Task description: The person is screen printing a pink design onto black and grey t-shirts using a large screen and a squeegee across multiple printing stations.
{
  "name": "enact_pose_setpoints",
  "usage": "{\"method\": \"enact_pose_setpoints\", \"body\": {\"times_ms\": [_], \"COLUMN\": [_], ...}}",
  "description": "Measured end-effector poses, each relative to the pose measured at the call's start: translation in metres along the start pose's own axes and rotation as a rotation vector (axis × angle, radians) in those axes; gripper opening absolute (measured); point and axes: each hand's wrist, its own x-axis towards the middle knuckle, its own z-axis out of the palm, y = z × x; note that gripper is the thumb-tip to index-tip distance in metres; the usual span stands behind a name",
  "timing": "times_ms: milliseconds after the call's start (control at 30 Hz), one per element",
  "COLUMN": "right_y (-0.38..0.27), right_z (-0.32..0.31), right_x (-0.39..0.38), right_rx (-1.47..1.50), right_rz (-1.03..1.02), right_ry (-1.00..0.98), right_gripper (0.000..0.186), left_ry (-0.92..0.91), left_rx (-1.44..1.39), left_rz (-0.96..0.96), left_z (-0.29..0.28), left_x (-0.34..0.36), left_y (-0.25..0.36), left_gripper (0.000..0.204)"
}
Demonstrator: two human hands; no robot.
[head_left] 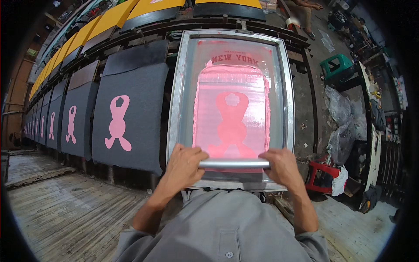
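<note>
Two bare hands grip the ends of a silver bar [235, 163], the left hand [185, 163] curled over one end and the right hand [281, 163] over the other. Both sets of fingers are bent around it, though the fingertips, the bar's ends and its underside are hard to make out. The bar lies crosswise near the close edge of a metal-framed screen [175, 100], inside its rim. Pink ink [253, 87] coats much of the mesh, thicker along the sides, and a darker pink figure [231, 129] shows through it; the bar covers the figure's lower tips. Reddish lettering [235, 59] above is partly veiled by ink. Whatever lies beneath the screen is mostly hidden.

To the left, a dark grey cloth [146, 105] bears a similar pink figure, and more such cloths recede until the farthest blur together. Yellow cloths [152, 6] behind them are cut off by the upper rim. On the right stand a green stool [337, 67] and a red stool [312, 174], the latter partly covered by something white. At the top, only part of another person [299, 13] shows.
</note>
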Motion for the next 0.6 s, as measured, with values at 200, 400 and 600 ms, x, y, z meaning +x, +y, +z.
{"method": "enact_pose_setpoints", "body": {"times_ms": [200,400,600], "right_y": [0.038,0.086,0.083], "right_z": [-0.049,-0.055,-0.051], "right_x": [0.112,0.199,0.203], "right_rx": [-0.104,-0.111,-0.086], "right_rz": [-0.016,-0.029,0.05], "right_ry": [0.23,0.368,0.236], "right_gripper": [0.025,0.028,0.032], "left_ry": [0.184,0.262,0.157], "left_rx": [0.128,0.1,0.112], "left_rz": [0.082,0.025,-0.09], "left_z": [-0.038,-0.037,-0.041], "left_x": [0.115,0.204,0.2], "left_y": [-0.055,-0.098,-0.091], "left_gripper": [0.033,0.029,0.026]}}
